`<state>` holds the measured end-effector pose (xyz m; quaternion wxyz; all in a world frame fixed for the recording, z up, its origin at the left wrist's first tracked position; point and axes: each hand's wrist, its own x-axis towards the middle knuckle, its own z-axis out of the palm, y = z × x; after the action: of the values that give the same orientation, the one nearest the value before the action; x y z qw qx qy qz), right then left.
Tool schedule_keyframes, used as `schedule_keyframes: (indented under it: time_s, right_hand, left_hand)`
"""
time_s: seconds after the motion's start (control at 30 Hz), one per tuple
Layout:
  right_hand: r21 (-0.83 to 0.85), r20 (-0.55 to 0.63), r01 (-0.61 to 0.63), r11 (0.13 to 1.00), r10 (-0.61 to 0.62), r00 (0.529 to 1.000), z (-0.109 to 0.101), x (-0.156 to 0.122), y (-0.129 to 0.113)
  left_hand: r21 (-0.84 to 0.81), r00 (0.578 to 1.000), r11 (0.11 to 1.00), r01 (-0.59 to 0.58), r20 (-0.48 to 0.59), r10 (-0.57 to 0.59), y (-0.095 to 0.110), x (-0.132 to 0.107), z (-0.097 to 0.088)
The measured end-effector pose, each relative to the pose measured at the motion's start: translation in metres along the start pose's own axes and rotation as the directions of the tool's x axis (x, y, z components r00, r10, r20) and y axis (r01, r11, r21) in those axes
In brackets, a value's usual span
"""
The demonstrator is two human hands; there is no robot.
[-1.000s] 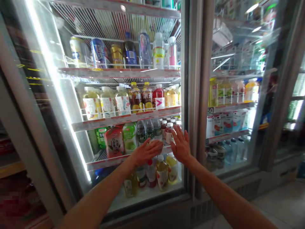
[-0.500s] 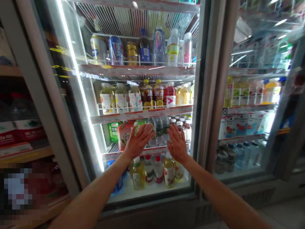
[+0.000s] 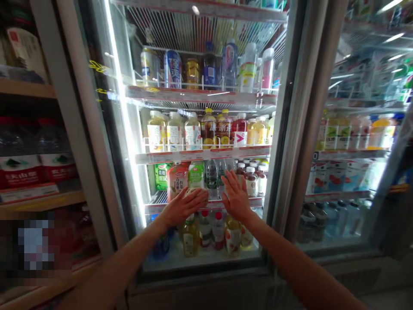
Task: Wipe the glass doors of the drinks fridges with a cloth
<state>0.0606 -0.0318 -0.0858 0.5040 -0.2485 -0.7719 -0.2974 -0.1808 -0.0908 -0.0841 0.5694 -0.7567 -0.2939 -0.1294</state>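
Both my arms stretch toward a lit drinks fridge. My left hand [image 3: 185, 206] is open and holds nothing, its fingers pointing right. Behind it stand a red drink carton or bottle [image 3: 177, 178] and a green-labelled one [image 3: 195, 174]. My right hand [image 3: 238, 196] is also open, palm forward and fingers up, with nothing in it. Past its fingertips are clear bottles [image 3: 211, 176] to the left and white-capped dark bottles [image 3: 251, 181] to the right. I cannot tell whether either hand touches anything.
Bottles of tea and juice [image 3: 216, 129] line the shelf above; cans and bottles [image 3: 172, 69] stand higher. More bottles [image 3: 190, 239] fill the bottom. A metal frame [image 3: 298, 129] separates a second fridge at right. Red-labelled bottles [image 3: 19, 168] sit on wooden shelves at left.
The view has shifted, moving the fridge rightward in the picture. My left hand has dropped and its fingers have turned more to the right. My right hand stays raised and open.
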Motion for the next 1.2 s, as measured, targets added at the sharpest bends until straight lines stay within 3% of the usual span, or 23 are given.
schedule_keyframes:
  time_s: [0.07,0.17,0.2,0.23,0.3,0.37,0.43,0.5,0.53,0.57,0.67,0.73,0.8,0.87,0.9,0.93,1.03,1.07,1.1,1.13,1.2]
  right_hand:
    - [0.007,0.006,0.016,1.000,-0.016,1.000,0.003,0.003,-0.004]
    - [0.020,0.003,0.024,1.000,-0.024,1.000,0.006,0.008,-0.010]
    - [0.024,0.003,0.023,0.999,-0.023,1.000,0.007,0.010,-0.012]
    - [0.028,0.003,0.023,0.999,-0.023,1.000,0.008,0.011,-0.014]
    - [0.033,0.006,0.026,0.999,-0.026,1.000,0.010,0.014,-0.018]
    - [0.034,0.007,0.034,0.999,-0.034,0.999,0.011,0.015,-0.021]
    - [0.036,0.003,0.045,0.998,-0.045,0.999,0.013,0.016,-0.022]
    - [0.038,0.002,0.054,0.998,-0.054,0.999,0.015,0.017,-0.024]
    - [0.036,0.001,0.059,0.998,-0.059,0.998,0.016,0.018,-0.024]
    - [0.034,-0.001,0.065,0.997,-0.065,0.998,0.017,0.019,-0.025]
    - [0.024,-0.002,0.085,0.996,-0.085,0.996,0.020,0.023,-0.029]
    - [0.021,-0.004,0.092,0.996,-0.092,0.996,0.022,0.025,-0.030]
    - [0.016,-0.004,0.092,0.996,-0.092,0.996,0.024,0.027,-0.030]
    - [0.006,-0.005,0.084,0.996,-0.084,0.996,0.025,0.027,-0.029]
    - [0.000,-0.004,0.085,0.996,-0.085,0.996,0.025,0.027,-0.028]
    - [-0.005,0.000,0.085,0.996,-0.085,0.996,0.026,0.026,-0.027]
    - [-0.010,0.017,0.077,0.997,-0.077,0.997,0.026,0.026,-0.026]
    - [-0.007,0.026,0.072,0.997,-0.071,0.997,0.026,0.025,-0.025]
    - [-0.004,0.034,0.068,0.998,-0.067,0.997,0.026,0.025,-0.025]
    - [-0.001,0.040,0.069,0.998,-0.069,0.997,0.026,0.025,-0.025]
    - [0.002,0.044,0.080,0.997,-0.080,0.996,0.026,0.025,-0.025]
  left_hand:
    - [0.009,0.990,0.990,0.140,-0.033,-0.139,-0.007,-0.005,-0.002]
    - [0.019,0.905,0.911,0.412,-0.122,-0.407,-0.009,-0.014,-0.003]
    - [0.019,0.907,0.913,0.408,-0.122,-0.403,-0.006,-0.018,-0.003]
    - [0.017,0.936,0.940,0.341,-0.098,-0.338,-0.003,-0.021,-0.004]
    - [-0.008,0.992,0.992,0.123,-0.008,-0.123,0.001,-0.028,-0.005]
    - [-0.033,0.999,0.999,0.040,0.033,-0.039,-0.001,-0.034,-0.007]
    - [-0.014,0.976,0.976,0.218,-0.010,-0.218,-0.010,-0.035,-0.008]
    - [0.012,0.889,0.892,0.451,-0.092,-0.449,-0.018,-0.034,-0.008]
    - [0.017,0.859,0.864,0.503,-0.117,-0.498,-0.021,-0.033,-0.008]
    - [0.019,0.862,0.867,0.497,-0.123,-0.492,-0.021,-0.032,-0.007]
    - [-0.006,0.959,0.961,0.277,-0.057,-0.277,-0.020,-0.034,-0.006]
    - [-0.010,0.963,0.963,0.268,-0.040,-0.268,-0.022,-0.038,-0.008]
    - [0.009,0.880,0.885,0.466,-0.107,-0.462,-0.026,-0.040,-0.010]
    - [0.003,0.745,0.760,0.650,-0.203,-0.636,-0.027,-0.040,-0.011]
    - [-0.009,0.721,0.741,0.671,-0.225,-0.656,-0.026,-0.040,-0.012]
    - [-0.017,0.748,0.769,0.639,-0.221,-0.626,-0.025,-0.040,-0.012]
    - [-0.028,0.918,0.926,0.376,-0.126,-0.376,-0.022,-0.042,-0.011]
    - [-0.024,0.940,0.945,0.325,-0.102,-0.326,-0.024,-0.043,-0.011]
    - [-0.006,0.935,0.940,0.341,-0.102,-0.340,-0.028,-0.043,-0.012]
    - [0.022,0.898,0.904,0.426,-0.131,-0.420,-0.033,-0.043,-0.013]
    - [0.065,0.734,0.743,0.666,-0.236,-0.637,-0.040,-0.041,-0.014]
